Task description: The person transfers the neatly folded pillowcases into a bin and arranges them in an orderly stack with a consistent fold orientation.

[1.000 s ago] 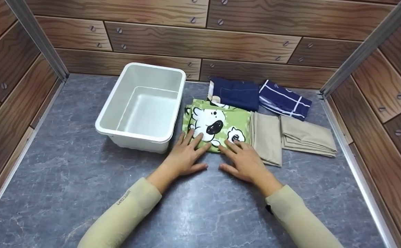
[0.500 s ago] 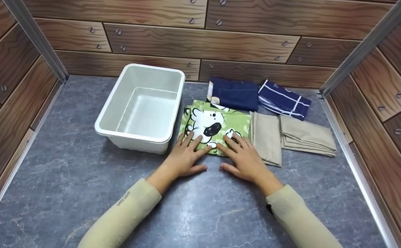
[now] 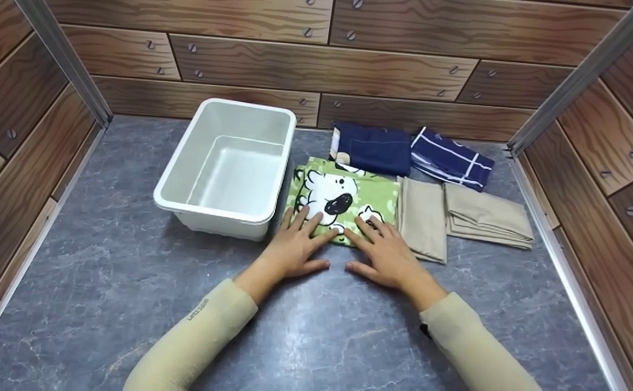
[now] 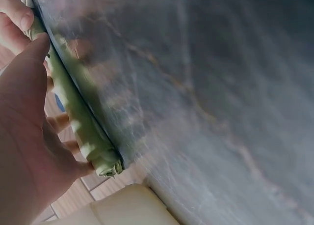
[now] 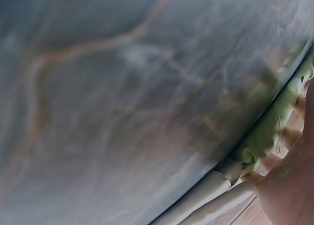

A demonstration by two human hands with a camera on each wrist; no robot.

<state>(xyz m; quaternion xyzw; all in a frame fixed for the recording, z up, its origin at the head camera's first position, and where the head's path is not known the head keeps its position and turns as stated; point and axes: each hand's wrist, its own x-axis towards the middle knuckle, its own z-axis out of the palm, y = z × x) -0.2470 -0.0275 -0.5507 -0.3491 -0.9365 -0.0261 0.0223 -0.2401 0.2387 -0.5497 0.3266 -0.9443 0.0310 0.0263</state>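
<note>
1. We see the left hand lying flat, fingers straight and slightly spread, with its fingertips on the near edge of the green cloth; the thumb rests on the table.
2. The right hand lies the same way just beside it, fingers straight and apart, their tips pressing the near right part of the same cloth. Neither hand curls round anything.
3. The green cloth is folded, printed with white and black cartoon animals, and lies flat on the grey marbled table between the tub and the beige cloths.
4. In the left wrist view the folded edge of the green cloth runs along the table under the fingers, with the thumb beside it.
5. In the right wrist view we make out the green cloth at the table's edge of sight and, blurred, the fingers over it.
6. The white tub stands open just left of the green cloth, close against it.
7. A folded beige cloth lies against the green one on the right, and a beige stack lies further right.
8. Behind them lie a navy cloth and a navy checked cloth, close to the wood-patterned wall.
</note>
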